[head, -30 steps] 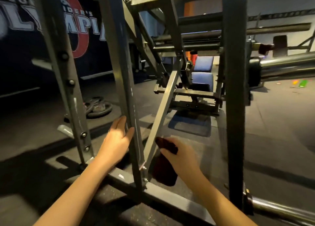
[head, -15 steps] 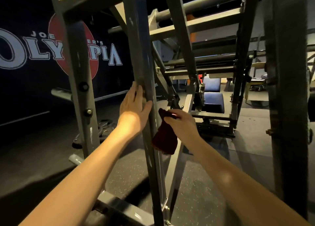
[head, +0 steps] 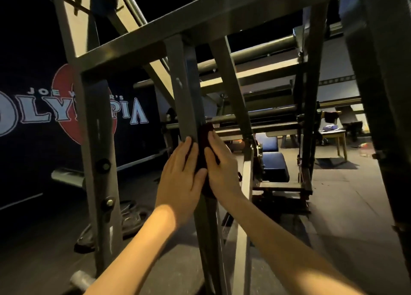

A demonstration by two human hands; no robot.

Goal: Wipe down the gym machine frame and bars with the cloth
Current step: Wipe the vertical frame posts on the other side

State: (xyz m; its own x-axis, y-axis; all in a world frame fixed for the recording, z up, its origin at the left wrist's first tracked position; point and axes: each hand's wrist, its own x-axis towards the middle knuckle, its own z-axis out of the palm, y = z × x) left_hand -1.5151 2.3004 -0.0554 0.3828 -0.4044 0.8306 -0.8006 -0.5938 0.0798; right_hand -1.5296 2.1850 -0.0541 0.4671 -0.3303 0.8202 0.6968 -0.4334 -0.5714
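Across nearly the whole view stands the gym machine frame (head: 224, 79), grey steel tube with a sloping cross beam (head: 200, 34) overhead and a bolted post (head: 97, 139) at the near left. Behind it on the left, a dark wall (head: 33, 50) carries pale block lettering (head: 135, 114) over a red disc (head: 64, 83), partly hidden by the post. Dark rubber floor (head: 344, 205) spreads to the right and the far side.

At the middle rises one upright bar (head: 182, 94), slightly tilted, its paint chipped in spots — both hands meet on it about halfway up. Farther back, inside the frame, sit two blue pads (head: 273, 163), one above the other. At the far right is a small desk (head: 333, 133) with something pale lying on it, too small to make out. Weight plates (head: 131, 219) lie flat on the floor just behind the left post.

The left hand (head: 180, 181) lies flat on the near face of the upright bar, its fingers (head: 188, 147) straight and together, holding nothing. Its thumb reaches across to touch the right hand (head: 222, 168). That right hand grips the cloth (head: 205, 137) — dark red and bunched — and presses it against the bar's right side, with the thumb curled over the near fold and the fingers (head: 214, 139) laid along its far edge.
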